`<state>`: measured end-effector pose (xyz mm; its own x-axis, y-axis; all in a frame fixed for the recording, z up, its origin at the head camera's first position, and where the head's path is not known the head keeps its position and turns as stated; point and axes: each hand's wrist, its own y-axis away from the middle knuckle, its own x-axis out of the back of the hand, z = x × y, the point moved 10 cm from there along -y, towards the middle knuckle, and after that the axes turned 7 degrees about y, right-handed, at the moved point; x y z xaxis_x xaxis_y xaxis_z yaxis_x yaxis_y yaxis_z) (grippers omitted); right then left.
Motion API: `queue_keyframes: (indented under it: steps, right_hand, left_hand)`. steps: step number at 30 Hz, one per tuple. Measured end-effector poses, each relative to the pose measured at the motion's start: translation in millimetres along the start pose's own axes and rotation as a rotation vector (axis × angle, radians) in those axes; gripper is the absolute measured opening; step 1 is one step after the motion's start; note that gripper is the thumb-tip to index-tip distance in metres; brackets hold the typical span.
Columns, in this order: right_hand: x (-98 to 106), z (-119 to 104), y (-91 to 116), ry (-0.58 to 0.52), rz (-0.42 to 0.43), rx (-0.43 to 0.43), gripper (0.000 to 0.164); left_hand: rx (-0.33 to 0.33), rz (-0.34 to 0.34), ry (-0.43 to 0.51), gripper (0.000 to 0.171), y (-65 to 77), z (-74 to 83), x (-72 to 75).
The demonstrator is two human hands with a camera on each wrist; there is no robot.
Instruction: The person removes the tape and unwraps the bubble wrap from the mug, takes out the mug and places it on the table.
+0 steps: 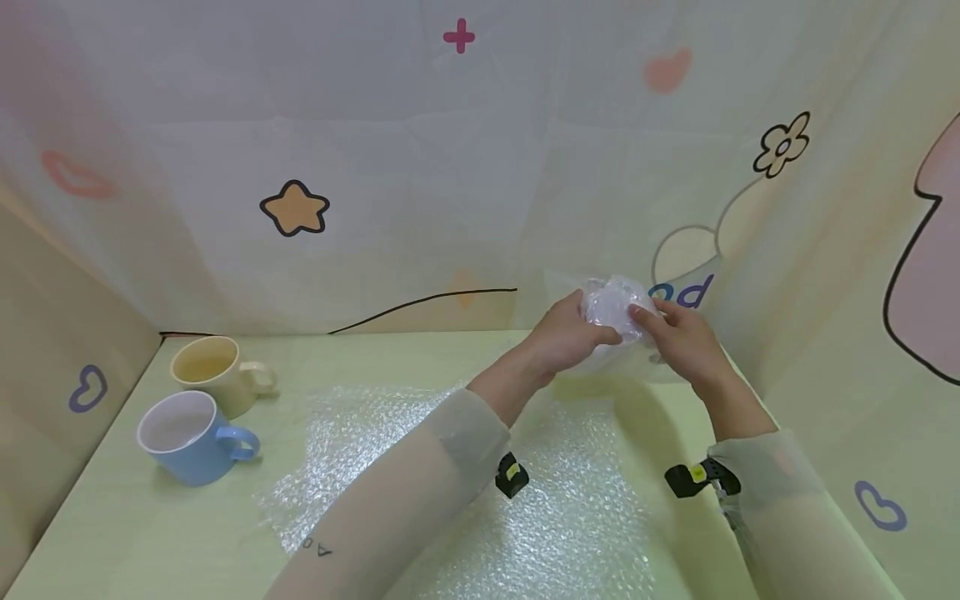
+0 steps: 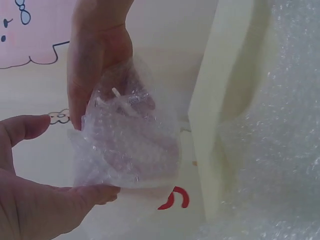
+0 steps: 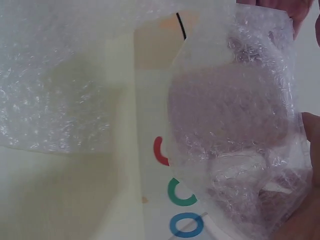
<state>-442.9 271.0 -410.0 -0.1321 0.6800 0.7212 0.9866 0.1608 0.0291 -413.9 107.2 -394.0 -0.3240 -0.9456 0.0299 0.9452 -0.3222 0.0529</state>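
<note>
A bundle of clear bubble wrap [image 1: 611,307], wrapped around a pinkish mug, is held up above the far right of the table. My left hand [image 1: 567,335] grips its left side, with the thumb on the side facing me. On the other side my right hand [image 1: 686,340] holds it, thumb pressed on the front. Through the plastic, the right wrist view shows the mug's pale purple-pink body [image 3: 230,105] and a handle-like shape. The left wrist view shows the wrapping's loose edges [image 2: 135,135] between both hands. Some fingers are hidden behind the bundle.
A large sheet of bubble wrap [image 1: 570,500] lies flat across the middle of the table [image 1: 82,533]. At the left stand a yellow mug [image 1: 232,387] and a blue mug [image 1: 191,454], handles pointing right. A patterned curtain [image 1: 390,192] hangs behind and along the sides.
</note>
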Motion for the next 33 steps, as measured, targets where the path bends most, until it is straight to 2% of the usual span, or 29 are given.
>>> queue_keyframes:
  steps: [4,9,16,22,33]
  right_hand:
    - [0,-11,11,0.018,-0.009,-0.009,0.07]
    - [-3,-34,27,0.092,0.0,0.008,0.075]
    - [-14,-54,49,0.168,-0.01,0.002,0.079]
    - [-30,-62,62,0.169,-0.035,-0.009,0.081]
    - [-66,-73,80,0.148,-0.097,0.029,0.077]
  left_hand:
    - [-0.022,-0.042,-0.049,0.051,11.0,9.5,6.9]
    - [-0.026,-0.061,-0.121,0.057,29.5,17.5,20.5]
    - [-0.03,-0.083,-0.136,0.068,54.6,19.7,31.9]
    - [-0.004,-0.07,-0.205,0.081,71.8,11.7,41.3]
    - [0.025,-0.025,-0.291,0.089,107.6,-7.9,60.4]
